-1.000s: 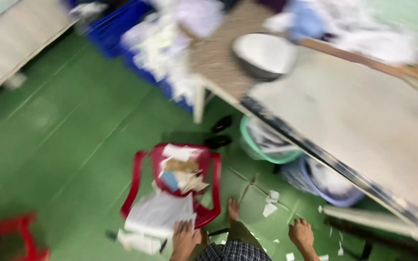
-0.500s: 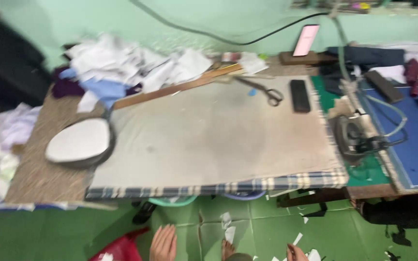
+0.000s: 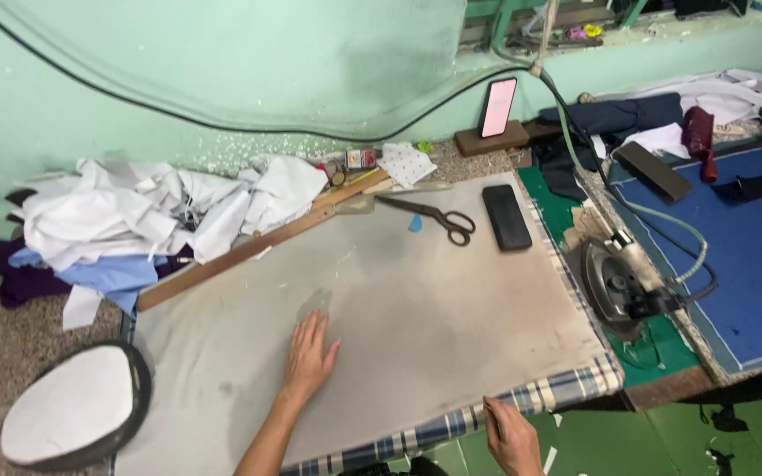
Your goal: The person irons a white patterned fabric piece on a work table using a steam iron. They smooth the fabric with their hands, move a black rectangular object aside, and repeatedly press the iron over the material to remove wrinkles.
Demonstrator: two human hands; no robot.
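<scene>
My left hand point(image 3: 309, 355) lay flat and open on the grey pad point(image 3: 416, 300) at centre frame, my right hand point(image 3: 511, 435) gripping its plaid edge point(image 3: 522, 401) lower right, below the small red-labelled box point(image 3: 362, 159).

I am viewing a padded ironing table point(image 3: 451, 300); scissors point(image 3: 429, 214), a black case point(image 3: 506, 217), a wooden ruler point(image 3: 257, 242) and white cloth point(image 3: 143, 211) are lying on it.

I am seeing my left hand point(image 3: 309, 355) lying flat, fingers spread, on the grey padded pressing surface point(image 3: 416, 308), while my right hand point(image 3: 511, 435) is gripping its checked near edge; dark metal scissors point(image 3: 429, 217) are lying near a black rectangular block point(image 3: 506, 217).
</scene>
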